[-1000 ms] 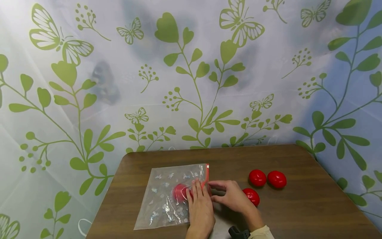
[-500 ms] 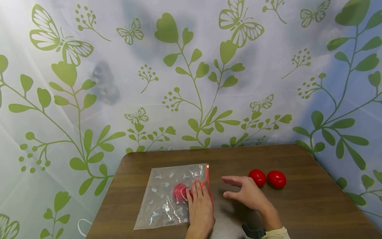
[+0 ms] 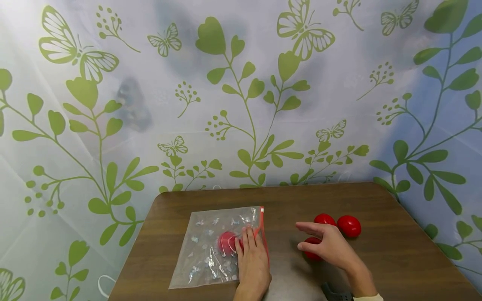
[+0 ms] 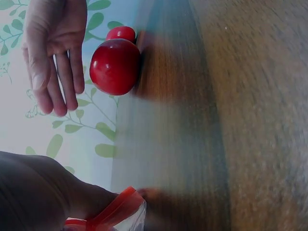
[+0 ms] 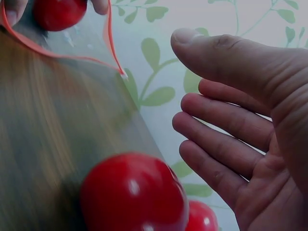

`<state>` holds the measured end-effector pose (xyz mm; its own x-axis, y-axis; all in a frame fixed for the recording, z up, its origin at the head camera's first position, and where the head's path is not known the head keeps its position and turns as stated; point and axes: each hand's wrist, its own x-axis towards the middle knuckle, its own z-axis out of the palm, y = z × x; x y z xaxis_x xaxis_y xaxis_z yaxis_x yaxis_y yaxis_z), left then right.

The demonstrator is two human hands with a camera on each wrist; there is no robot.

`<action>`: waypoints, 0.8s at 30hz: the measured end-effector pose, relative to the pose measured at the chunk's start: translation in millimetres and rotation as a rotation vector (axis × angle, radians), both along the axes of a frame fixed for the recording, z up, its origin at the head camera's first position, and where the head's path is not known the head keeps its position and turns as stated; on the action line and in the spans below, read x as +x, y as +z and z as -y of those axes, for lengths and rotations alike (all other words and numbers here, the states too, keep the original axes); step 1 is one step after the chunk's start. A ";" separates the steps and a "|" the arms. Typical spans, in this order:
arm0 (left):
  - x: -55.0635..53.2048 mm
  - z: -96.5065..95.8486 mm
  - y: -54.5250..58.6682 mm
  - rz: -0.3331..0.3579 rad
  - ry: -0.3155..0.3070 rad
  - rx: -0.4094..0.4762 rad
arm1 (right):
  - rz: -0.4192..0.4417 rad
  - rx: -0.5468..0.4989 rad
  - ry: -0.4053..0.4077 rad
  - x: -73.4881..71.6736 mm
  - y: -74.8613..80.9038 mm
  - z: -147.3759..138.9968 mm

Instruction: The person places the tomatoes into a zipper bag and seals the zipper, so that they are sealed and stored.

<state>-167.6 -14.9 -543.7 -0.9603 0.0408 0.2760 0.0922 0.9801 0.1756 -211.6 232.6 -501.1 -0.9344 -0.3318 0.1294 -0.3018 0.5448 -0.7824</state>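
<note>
Left hand (image 3: 251, 261) flat on zip bag (image 3: 214, 246), fingers pressing near red mouth, one red egg (image 3: 227, 243) inside; right hand (image 3: 331, 246) spread, empty, over nearest loose egg (image 3: 311, 251) on desk (image 3: 395, 259); risk: nudged egg rolls off, mouth sags shut

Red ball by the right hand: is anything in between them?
No. The right hand is open right beside the nearest red ball, with only bare table around. The other two red balls sit behind it, not in the way. The left hand rests on the bag.
</note>
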 end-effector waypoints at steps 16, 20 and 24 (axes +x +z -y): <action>-1.0 -1.0 -0.8 -0.013 0.000 0.014 | 0.114 0.032 -0.092 10.3 2.8 -36.5; -1.6 -1.2 -1.0 -0.018 0.002 -0.003 | 0.128 0.041 -0.104 12.4 3.1 -42.3; -2.5 -1.6 -1.2 -0.022 0.005 -0.015 | 0.115 0.065 -0.109 15.0 1.7 -47.8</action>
